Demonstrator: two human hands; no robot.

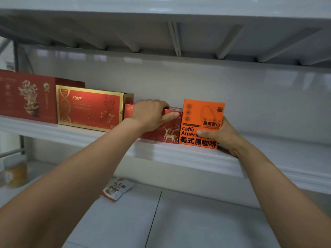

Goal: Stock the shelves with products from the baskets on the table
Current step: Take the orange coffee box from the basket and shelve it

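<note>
Orange box point(200, 111), square, glossy cardboard

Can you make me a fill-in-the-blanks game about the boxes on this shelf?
The right hand holds a ____ cardboard coffee box.
The left hand grips a small red cardboard box printed with a ____.
The gold-framed red rectangular box stands on the left hand's ____ side.
Missing words: orange, deer, left.

Bare shelf point(279, 158) lies open right of the orange coffee box point(202, 122), while red boxes point(89, 108) crowd its left
</note>
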